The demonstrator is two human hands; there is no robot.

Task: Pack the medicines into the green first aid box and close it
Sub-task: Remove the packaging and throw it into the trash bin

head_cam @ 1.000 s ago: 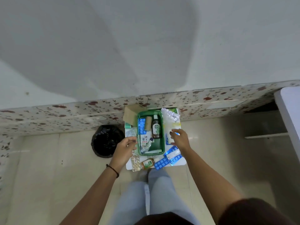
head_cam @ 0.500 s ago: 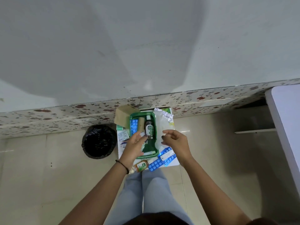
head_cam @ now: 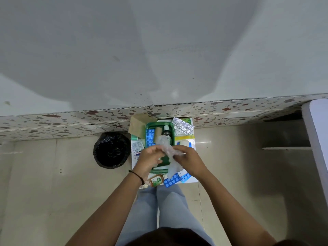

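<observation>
The green first aid box [head_cam: 148, 125] lies open on a small white stand. Inside it I see a blue blister strip [head_cam: 150, 137], a tan roll [head_cam: 158, 134] and a dark bottle [head_cam: 166, 132]. My left hand [head_cam: 150, 159] and my right hand [head_cam: 189, 159] meet above the box's near half. Both grip a crumpled clear plastic bag [head_cam: 168, 150], whose contents I cannot make out. Outside the box lie a small amber bottle [head_cam: 156, 181], blue blister strips [head_cam: 173, 180], silver blister strips [head_cam: 182, 127] and a grey strip [head_cam: 138, 146].
A round bin with a black liner [head_cam: 111, 150] stands on the floor left of the stand. A brown cardboard piece [head_cam: 138, 124] leans behind the box. The flowered wall base [head_cam: 71, 119] runs behind. A white table edge [head_cam: 317, 132] is at the far right.
My left hand lifted a clear plastic bag from the box's left side. My right hand came over from the right, and both hands now hold the bag above the box.
</observation>
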